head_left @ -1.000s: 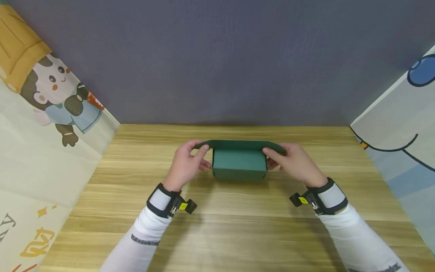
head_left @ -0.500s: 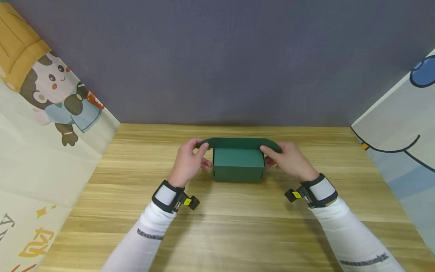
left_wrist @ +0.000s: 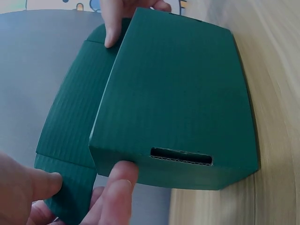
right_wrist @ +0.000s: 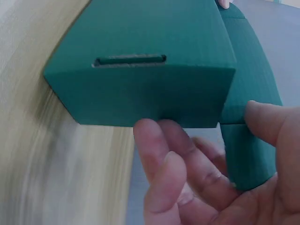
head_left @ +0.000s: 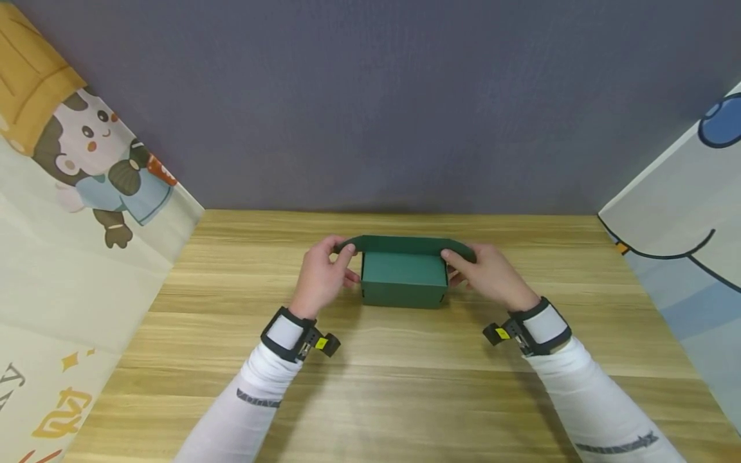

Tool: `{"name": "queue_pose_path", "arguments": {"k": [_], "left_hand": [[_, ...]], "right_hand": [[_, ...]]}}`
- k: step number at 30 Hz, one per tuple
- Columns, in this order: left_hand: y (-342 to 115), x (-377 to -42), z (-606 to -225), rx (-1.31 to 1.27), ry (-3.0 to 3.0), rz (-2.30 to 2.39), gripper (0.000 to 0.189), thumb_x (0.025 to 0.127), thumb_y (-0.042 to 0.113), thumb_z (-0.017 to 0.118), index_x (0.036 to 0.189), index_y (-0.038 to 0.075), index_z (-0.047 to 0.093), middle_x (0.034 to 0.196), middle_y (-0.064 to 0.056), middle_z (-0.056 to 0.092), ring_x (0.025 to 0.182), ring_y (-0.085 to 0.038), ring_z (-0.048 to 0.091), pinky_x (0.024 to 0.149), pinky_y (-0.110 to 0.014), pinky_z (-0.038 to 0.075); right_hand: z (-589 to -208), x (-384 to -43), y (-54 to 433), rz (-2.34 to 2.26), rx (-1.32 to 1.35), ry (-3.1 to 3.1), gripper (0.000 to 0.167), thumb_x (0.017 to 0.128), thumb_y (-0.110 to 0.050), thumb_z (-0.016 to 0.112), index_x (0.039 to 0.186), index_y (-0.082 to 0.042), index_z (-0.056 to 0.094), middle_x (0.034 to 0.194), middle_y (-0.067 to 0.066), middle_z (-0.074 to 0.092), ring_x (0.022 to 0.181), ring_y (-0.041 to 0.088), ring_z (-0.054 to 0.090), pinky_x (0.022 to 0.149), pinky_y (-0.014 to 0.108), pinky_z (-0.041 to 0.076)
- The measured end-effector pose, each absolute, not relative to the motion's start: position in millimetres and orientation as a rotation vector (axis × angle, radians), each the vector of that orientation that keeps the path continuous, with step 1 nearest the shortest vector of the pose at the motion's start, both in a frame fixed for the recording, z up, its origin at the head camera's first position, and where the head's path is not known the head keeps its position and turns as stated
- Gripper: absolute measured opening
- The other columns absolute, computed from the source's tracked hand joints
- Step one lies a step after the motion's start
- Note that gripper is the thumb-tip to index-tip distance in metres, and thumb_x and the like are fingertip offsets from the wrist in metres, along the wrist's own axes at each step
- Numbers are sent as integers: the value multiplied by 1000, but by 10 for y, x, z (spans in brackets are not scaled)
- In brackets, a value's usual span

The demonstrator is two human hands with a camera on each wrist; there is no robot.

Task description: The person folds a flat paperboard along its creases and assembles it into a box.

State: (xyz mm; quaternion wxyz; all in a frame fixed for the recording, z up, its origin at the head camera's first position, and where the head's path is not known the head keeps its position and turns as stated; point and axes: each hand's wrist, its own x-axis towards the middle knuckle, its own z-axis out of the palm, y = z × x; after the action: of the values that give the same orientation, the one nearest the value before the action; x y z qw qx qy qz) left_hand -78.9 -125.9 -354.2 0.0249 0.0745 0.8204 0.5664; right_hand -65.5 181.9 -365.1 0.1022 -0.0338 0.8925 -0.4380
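A small green cardboard box [head_left: 404, 294] sits on the wooden table, one long side facing me. Along its far top edge stands a lid flap [head_left: 402, 244] with a rounded tab at each end. My left hand [head_left: 321, 276] pinches the left tab [left_wrist: 70, 194] between thumb and fingers, and a fingertip touches the box's end wall in the left wrist view. With the thumb over it, my right hand [head_left: 492, 275] pinches the right tab [right_wrist: 248, 161]; other fingertips are at that end wall. A narrow slot [right_wrist: 129, 60] shows near the wall's edge.
The wooden table [head_left: 405, 399] runs back to a grey-blue panel [head_left: 399, 109]. Printed cartoon sheets flank it, with a figure [head_left: 92, 141] at left. Each wrist carries a strapped camera [head_left: 331, 345].
The near side of the box shows taller than one second ago. My right hand has shifted slightly left and the right tab has come inward; my left hand has barely moved.
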Motion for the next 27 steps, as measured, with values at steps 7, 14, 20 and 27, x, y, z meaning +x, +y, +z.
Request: {"name": "queue_pose_path", "arguments": {"k": [7,14,20,27], "left_hand": [[-1261,-774,-3531,248,2684,1632,23,100,28,54,112,10,62,100,-14,69,65,-17,69,50,-33,54],[-1270,-781,-3524,279,2891,1478,25,98,29,57,109,9,67,93,-7,69,73,-17,64,55,-32,50],[-1272,-785,-3516,322,3010,1398,25,96,27,61,106,6,70,103,-7,64,89,-23,58,74,-33,48],[-1265,-770,-3488,362,3058,1431,14,92,22,67,98,10,71,91,-3,68,81,-18,62,69,-32,51]], "right_hand": [[-3508,-555,1832,-1087,-158,2903,47,99,-41,51,126,-2,53,100,17,70,82,25,68,62,36,53],[-3389,-477,1796,-932,-283,3176,28,98,-21,55,113,0,65,99,16,70,84,27,65,72,44,52],[-3366,-456,1768,-842,-349,3259,23,96,-16,58,108,1,67,98,16,69,84,27,64,73,46,51],[-3376,-447,1759,-814,-378,3305,22,94,-14,61,108,1,68,101,18,69,88,31,65,76,48,52]]}}
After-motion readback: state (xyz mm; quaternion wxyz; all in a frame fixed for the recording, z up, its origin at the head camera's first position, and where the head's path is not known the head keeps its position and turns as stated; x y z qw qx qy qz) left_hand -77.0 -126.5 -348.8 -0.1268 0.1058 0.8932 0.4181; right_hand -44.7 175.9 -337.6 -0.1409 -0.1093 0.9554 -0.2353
